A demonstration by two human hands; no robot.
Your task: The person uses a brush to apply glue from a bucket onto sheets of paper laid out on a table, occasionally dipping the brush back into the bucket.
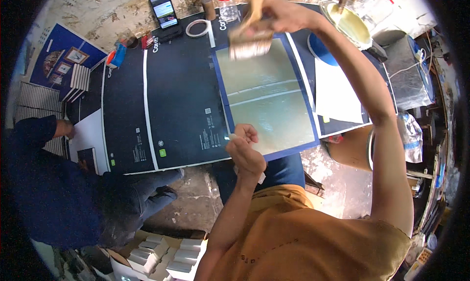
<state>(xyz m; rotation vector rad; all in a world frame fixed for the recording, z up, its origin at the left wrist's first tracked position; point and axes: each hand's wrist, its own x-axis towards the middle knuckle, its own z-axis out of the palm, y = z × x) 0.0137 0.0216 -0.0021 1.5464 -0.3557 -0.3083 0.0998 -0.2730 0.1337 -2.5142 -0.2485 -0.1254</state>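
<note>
My right hand (286, 14) is closed around a wide flat brush (250, 45) with an orange-tipped handle. Its bristles, blurred by motion, are over the far end of a blue-edged sheet (271, 122). That sheet has a glossy, wet-looking, pale grey-green face, crossed by a narrow lighter band. At the sheet's near left edge, my left hand (248, 156) has its fingers curled in. Whatever those fingers may hold is hidden. Behind my right forearm stands an open bucket (360, 29) of pale, creamy stuff with a stick in it.
Black printed panels (181, 100) cover the table. Along the back are a phone (164, 11), a tape roll (197, 28) and a plastic bottle (227, 9). White paper (338, 92) lies to the right. Another person (54, 183) works at the left, beside stacked books (78, 80).
</note>
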